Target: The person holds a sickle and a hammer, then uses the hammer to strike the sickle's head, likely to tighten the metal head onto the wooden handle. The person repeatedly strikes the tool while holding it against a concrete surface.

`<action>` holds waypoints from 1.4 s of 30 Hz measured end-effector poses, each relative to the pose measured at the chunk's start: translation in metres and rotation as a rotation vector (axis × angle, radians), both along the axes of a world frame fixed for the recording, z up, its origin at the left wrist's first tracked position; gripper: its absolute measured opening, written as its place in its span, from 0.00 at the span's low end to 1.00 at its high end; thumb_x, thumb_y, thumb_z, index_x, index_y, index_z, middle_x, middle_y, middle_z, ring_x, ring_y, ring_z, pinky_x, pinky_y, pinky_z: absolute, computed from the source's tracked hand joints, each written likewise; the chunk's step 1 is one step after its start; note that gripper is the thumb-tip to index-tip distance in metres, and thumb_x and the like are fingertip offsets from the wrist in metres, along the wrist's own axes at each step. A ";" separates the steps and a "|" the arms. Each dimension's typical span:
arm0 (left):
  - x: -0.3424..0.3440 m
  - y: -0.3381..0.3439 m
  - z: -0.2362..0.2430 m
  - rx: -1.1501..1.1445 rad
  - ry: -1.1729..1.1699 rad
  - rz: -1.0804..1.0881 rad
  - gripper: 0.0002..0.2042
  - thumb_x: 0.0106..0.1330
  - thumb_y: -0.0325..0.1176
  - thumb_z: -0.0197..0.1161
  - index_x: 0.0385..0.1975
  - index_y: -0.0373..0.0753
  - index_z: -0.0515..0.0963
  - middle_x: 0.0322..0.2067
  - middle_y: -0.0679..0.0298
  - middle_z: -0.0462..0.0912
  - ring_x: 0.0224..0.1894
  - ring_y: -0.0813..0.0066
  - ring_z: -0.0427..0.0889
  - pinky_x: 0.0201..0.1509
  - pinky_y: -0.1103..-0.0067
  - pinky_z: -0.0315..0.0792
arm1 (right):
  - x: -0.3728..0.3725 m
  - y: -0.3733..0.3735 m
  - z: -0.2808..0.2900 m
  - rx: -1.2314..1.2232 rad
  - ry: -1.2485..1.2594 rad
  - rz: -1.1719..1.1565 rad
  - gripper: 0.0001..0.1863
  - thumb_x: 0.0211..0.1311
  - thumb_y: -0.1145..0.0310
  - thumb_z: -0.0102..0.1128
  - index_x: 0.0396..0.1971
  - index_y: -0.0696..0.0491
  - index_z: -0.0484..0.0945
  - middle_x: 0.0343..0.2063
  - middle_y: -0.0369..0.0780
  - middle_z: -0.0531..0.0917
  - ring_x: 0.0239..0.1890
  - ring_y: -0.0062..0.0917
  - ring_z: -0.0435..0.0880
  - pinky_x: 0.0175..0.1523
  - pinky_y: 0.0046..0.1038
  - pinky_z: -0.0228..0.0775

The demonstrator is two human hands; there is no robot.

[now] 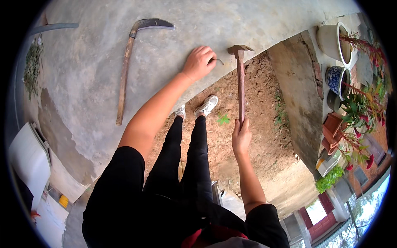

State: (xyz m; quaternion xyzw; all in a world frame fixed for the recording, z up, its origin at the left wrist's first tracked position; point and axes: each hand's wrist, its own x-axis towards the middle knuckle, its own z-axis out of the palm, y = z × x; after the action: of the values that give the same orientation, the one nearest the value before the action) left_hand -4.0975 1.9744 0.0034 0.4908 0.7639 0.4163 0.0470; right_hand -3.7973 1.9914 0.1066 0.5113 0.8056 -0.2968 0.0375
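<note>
My right hand (241,138) is wrapped round the lower end of a hammer's (241,89) long wooden handle. The rusty hammer head is up at the concrete's edge, to the right of my left hand. My left hand (199,63) is closed low over the grey concrete, fingers curled. From its fingertips pokes a thin, dark, bent piece of metal (220,61), like a nail or wire; too little shows to say which. Further left, a sickle (126,74) with a wooden handle and a dark curved blade lies on the concrete, touched by neither hand.
Below the concrete slab (99,53) is a bed of brown soil (256,144), where my shoes (207,105) stand near a small green seedling (223,119). A low wall (295,95) bounds it on the right, with potted plants (355,103) beyond. Cut greenery (33,68) lies far left.
</note>
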 end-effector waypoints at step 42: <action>-0.001 -0.006 0.002 -0.049 -0.174 0.132 0.03 0.55 0.28 0.69 0.29 0.42 0.85 0.29 0.66 0.80 0.35 0.67 0.78 0.39 0.73 0.74 | -0.096 0.055 -0.037 -0.304 0.308 -0.048 0.19 0.74 0.53 0.47 0.37 0.57 0.70 0.18 0.46 0.78 0.20 0.36 0.79 0.26 0.35 0.68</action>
State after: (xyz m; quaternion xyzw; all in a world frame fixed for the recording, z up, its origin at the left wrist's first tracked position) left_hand -4.0988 1.9689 0.0057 0.4002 0.7976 0.4407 0.0977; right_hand -3.8934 2.0467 0.0693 0.4674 0.7355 -0.4902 -0.0166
